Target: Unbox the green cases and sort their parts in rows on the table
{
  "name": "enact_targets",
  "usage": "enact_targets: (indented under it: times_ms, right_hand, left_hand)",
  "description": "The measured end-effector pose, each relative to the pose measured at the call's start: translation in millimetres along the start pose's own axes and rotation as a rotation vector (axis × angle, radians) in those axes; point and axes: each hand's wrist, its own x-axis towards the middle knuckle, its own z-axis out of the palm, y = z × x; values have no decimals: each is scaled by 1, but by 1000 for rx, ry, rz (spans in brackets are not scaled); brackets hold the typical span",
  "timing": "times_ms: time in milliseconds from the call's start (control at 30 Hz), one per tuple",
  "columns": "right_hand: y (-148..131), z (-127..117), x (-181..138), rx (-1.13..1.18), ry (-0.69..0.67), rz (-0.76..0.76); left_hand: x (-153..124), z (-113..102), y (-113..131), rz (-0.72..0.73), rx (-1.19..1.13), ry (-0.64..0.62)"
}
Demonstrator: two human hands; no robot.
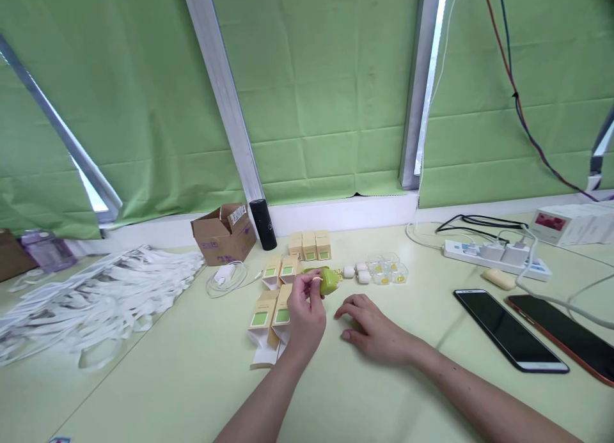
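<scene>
My left hand (307, 307) is closed, pinching a small green rounded object (329, 280) between thumb and fingers. What kind of thing it is I cannot make out. My right hand (368, 326) is low over the table to the right, fingers loosely bent and apart, holding nothing. Small kraft-paper boxes with green squares, such as the front box (261, 315), stand beside and behind my left hand; some have open white flaps. Just past the green object lie several small whitish pieces (363, 277) and clear plastic domed packs (387, 268) with yellow spots inside.
White straps (119, 296) are heaped at left. Behind stand a cardboard box (224, 235) and a black cylinder (263, 224), with a coiled white cable charger (224, 274) in front. At right are a power strip (496, 259), two phones, one a black phone (511, 331), and loose cables.
</scene>
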Motion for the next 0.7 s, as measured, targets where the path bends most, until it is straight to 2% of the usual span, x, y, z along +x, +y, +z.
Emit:
enact_targets:
  times_ms: [100, 200, 267, 333, 433, 533, 700]
  right_hand:
    - [3, 1, 4, 258, 50, 40]
    - [1, 1, 8, 710, 76, 60]
    - [-4, -1, 9, 995, 49, 45]
    - [-10, -3, 9, 1172, 3, 16]
    - [-16, -7, 7, 1269, -6, -32]
    - [-17, -11, 6, 1310, 61, -52]
    - [-16, -23, 4, 1301, 117, -93]
  left_hand:
    - [-5, -3, -3, 149, 101, -79]
    - [-9, -4, -6, 384, 272, -146]
    - [-11, -3, -5, 493, 364, -178]
    - [-11, -1, -3, 541, 412, -204]
    - [-11, 1, 2, 602, 453, -216]
    - [-11, 1, 10, 631, 479, -207]
    - [-12, 0, 16, 517, 399, -237]
